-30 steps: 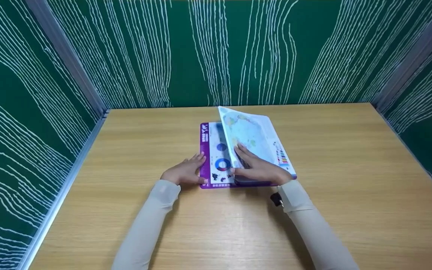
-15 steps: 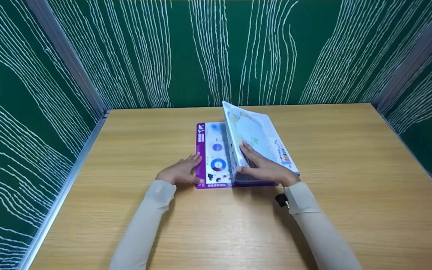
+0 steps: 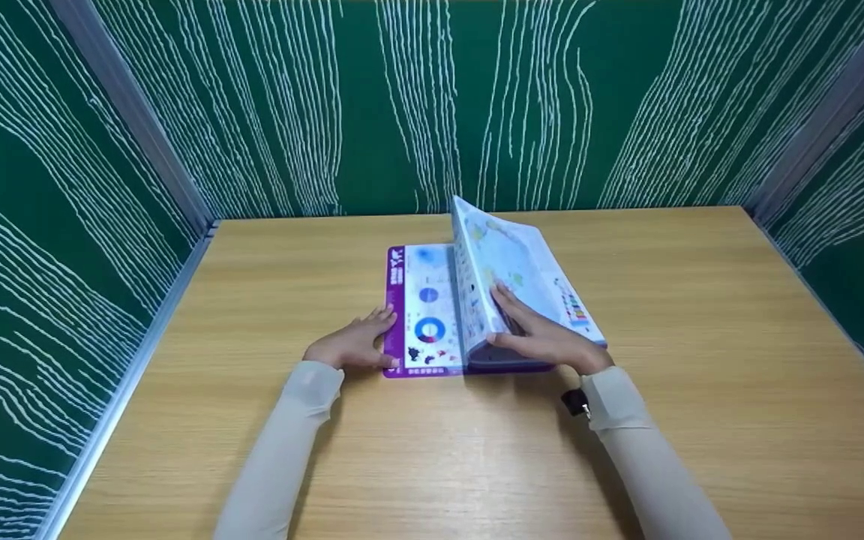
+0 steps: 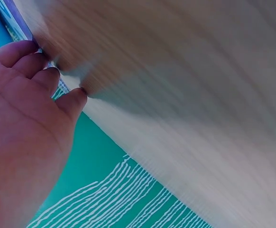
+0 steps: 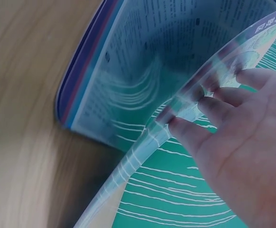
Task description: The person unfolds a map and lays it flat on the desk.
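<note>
A glossy folding world map (image 3: 432, 259) with a purple border lies part unfolded on the table, its left panel flat. To the right, a raised panel (image 3: 518, 247) with a pale blue map stands tilted, its crease upward. My left hand (image 3: 349, 343) rests at the purple left edge, fingertips touching it, as the left wrist view also shows. My right hand (image 3: 548, 336) lies against the raised panel with spread, fairly straight fingers near the crease. In the right wrist view its fingertips (image 5: 209, 95) touch the sheet; small printed text (image 5: 171, 47) shows on the panel beyond.
The wooden table (image 3: 252, 277) extends around the map on all sides. Green walls (image 3: 364, 112) with white wavy lines enclose the back and sides. A small black object (image 3: 574, 401) hangs at the right cuff.
The raised panel's top corner has risen and shifted right, showing more of its underside and the flat panel. My right hand has moved right; my left hand and the purple edge have slid left.
</note>
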The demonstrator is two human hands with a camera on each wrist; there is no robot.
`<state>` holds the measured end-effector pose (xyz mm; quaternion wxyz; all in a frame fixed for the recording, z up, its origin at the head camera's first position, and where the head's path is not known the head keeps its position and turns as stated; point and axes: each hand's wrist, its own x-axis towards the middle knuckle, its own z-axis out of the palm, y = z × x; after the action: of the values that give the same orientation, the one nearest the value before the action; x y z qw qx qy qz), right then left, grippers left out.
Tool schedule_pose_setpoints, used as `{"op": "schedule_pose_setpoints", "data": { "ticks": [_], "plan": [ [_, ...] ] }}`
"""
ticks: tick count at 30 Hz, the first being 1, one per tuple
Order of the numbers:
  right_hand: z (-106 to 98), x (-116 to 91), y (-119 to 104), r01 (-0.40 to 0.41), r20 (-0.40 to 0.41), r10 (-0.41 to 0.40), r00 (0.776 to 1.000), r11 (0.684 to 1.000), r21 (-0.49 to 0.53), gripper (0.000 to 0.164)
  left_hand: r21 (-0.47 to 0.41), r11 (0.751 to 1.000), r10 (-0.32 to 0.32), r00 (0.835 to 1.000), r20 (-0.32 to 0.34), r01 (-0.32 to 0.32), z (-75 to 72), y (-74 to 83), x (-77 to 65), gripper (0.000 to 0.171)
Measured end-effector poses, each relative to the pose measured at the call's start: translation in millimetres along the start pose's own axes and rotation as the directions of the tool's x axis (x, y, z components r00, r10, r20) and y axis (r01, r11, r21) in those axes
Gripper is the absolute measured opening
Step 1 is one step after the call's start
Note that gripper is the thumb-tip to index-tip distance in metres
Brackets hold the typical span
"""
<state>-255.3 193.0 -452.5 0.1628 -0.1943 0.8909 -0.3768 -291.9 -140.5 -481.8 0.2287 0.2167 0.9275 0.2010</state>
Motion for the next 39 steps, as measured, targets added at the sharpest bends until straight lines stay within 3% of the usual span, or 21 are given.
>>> {"op": "schedule_pose_setpoints", "data": {
  "ticks": [9,18,31,39],
  "plan": [
    [-5,-5,7,-0.005,-0.017,0.005,1.000,1.000,0.004,0.089,-0.026,1.000,0.002,1.000,-0.009,-0.002,-2.6,-8.9,-3.6,0.090],
    [-9,-10,17,0.021,-0.020,-0.020,1.000,0.999,0.030,0.090,-0.049,0.998,-0.035,0.999,-0.010,0.035,-6.3,-17.4,-7.0,0.094],
    [-14,-15,25,-0.025,-0.034,0.025,0.999,1.000,0.004,0.089,-0.085,0.993,-0.082,0.997,-0.009,0.081,-9.8,-23.2,-14.5,0.094],
    [-19,-18,33,-0.039,-0.032,0.039,0.999,0.999,-0.002,0.088,-0.068,0.996,-0.060,0.998,-0.020,0.059,-10.6,-28.7,-15.1,0.094]
  ]
}}
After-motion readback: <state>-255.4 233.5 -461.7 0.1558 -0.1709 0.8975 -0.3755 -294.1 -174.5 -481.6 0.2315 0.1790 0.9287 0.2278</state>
